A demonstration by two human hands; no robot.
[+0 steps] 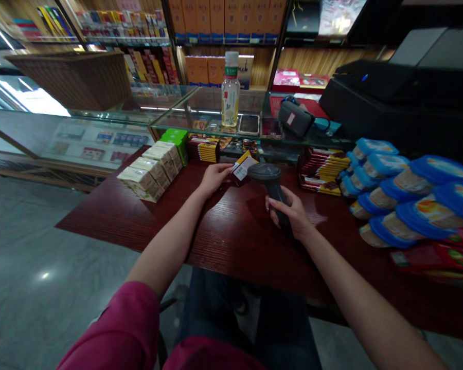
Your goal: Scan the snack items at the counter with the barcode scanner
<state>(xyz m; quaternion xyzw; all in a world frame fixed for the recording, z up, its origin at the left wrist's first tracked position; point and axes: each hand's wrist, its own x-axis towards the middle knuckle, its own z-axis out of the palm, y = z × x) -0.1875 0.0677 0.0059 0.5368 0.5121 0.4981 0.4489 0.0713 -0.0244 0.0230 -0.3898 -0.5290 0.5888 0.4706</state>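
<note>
Between the fingers and thumb of my left hand (215,179) is a flat dark-red and yellow packet (241,170), its white barcode label turned up. My right hand (289,209) is wrapped round the handle of a black barcode scanner (265,173), whose head is close to the packet's right side. Similar packets stand in a row (203,149) behind my left hand. More of them lie in a stack (322,169) to the right of the scanner. What the packets contain cannot be made out.
Cream-coloured boxes (151,169) and green ones (175,139) line the left of the dark-red desk (231,241). Blue-lidded tubs (412,190) are piled at right, beside red packages (443,257). A drink bottle (230,92) stands upright on the glass counter (185,110), near a wicker basket (75,77).
</note>
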